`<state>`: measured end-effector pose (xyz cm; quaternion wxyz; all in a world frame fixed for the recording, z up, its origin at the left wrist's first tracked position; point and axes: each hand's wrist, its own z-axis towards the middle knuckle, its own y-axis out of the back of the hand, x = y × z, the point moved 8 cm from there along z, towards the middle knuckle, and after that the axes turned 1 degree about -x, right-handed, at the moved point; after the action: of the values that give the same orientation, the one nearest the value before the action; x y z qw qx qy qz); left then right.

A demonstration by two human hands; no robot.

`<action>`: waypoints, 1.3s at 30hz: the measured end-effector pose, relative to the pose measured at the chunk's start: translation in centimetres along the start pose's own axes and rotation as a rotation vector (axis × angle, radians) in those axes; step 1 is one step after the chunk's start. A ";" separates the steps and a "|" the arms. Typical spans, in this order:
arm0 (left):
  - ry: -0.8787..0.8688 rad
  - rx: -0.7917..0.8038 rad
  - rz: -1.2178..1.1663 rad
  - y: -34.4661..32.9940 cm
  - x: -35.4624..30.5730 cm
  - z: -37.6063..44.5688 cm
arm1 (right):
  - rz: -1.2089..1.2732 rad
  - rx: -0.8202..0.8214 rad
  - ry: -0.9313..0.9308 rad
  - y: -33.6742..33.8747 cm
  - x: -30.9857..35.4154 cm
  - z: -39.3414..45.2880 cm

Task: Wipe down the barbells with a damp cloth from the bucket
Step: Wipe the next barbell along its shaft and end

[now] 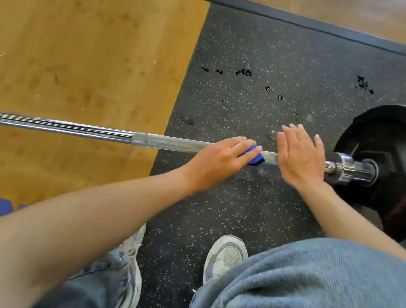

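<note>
I see the barbell [92,131] lying across the wooden platform [79,52] and rubber mat [253,54], its black plate [392,169] at the right end keeping the shaft off the floor. My right hand [300,156] rests flat on the shaft, fingers straight, probably to stop it rolling. My left hand [218,160] wraps the blue cloth [252,155] around the knurling, clamped for rubbing. No bucket is in view.
</note>
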<state>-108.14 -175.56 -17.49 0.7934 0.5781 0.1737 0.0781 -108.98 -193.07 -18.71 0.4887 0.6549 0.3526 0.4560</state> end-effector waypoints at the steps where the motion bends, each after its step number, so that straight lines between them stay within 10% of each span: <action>1: 0.010 -0.004 0.008 0.5 1.1 -1.0 | 0.007 -0.006 -0.017 -0.2 -0.1 0.1; 24: -0.056 0.034 -0.128 3.5 5.1 -3.7 | -0.160 0.270 -0.052 0.0 0.9 1.7; 39: 0.073 -0.060 -0.092 2.7 8.2 -1.7 | 0.082 0.001 0.040 -0.8 6.6 7.8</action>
<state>-100.91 -170.51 -16.93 0.8064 0.5421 0.2263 0.0678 -99.41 -189.34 -18.60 0.4621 0.6600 0.3354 0.4883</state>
